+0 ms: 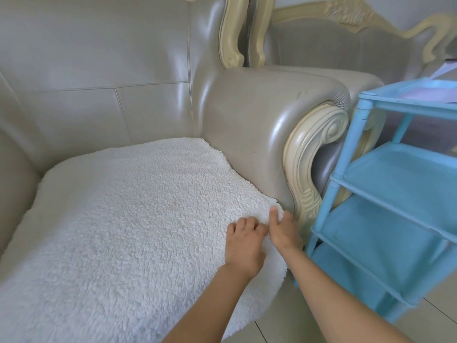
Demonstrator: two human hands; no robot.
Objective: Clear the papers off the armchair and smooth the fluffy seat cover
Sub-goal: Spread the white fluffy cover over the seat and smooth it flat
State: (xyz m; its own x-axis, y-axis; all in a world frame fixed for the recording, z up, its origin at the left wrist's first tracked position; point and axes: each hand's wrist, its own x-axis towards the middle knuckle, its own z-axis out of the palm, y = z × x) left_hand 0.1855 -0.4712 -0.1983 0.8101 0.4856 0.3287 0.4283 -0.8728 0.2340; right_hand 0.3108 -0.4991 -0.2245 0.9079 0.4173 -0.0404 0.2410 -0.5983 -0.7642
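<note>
Covering the seat of one beige leather armchair [148,70], a single white fluffy seat cover [128,231] runs its long axis from backrest to front edge. Two bare hands work its front right corner: the left hand [243,246] presses with curled fingers, the right hand [284,230] pinches the edge. One blue plastic shelf rack [395,194] holds papers [430,91] on top.

My left hand [243,246] lies palm down with the fingers curled under at the knuckles, its bare forearm running back toward the lower middle of the view. My right hand [284,230] sits just beside it, touching at the knuckles, with the thumb stretched forward and flat on top while the other fingers are tucked out of sight beneath. Both wrists are straight, and the right forearm angles in from the lower right corner.
</note>
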